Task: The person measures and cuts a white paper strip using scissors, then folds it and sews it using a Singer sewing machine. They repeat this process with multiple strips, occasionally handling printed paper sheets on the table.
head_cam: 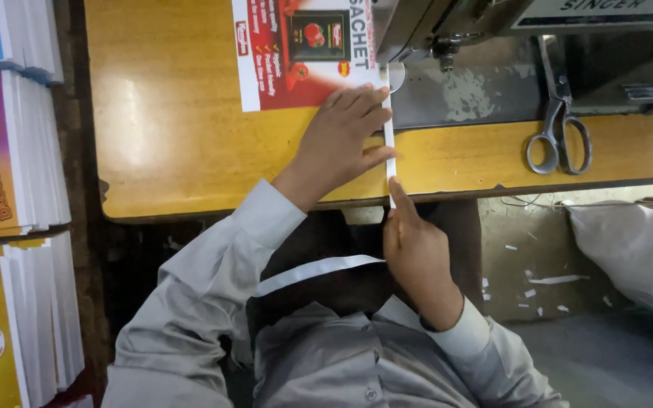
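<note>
Your left hand (339, 140) lies flat on the table (175, 136), fingers (360, 113) held side by side and stretched toward the sewing machine (447, 26), their tips pressing the lower right corner of the red and white sheet (289, 57). A narrow white strip (390, 147) runs just past those fingertips, along the sheet's right edge, from the machine's foot down over the table's front edge. Your right hand (417, 253) sits below that edge, fingers curled in with the thumb (400, 195) stretched up along the strip's lower end; the thumb touches the strip, but you cannot tell from this view whether the fingers behind it pinch it. Scissors (558, 132) lie well to the right of your right hand, handles toward you. Stacks of printed sheets (17, 151) stand on edge well to the left of your left hand. White scraps (546, 281) dot the floor right of your right wrist, beside a white sack (636, 242).
</note>
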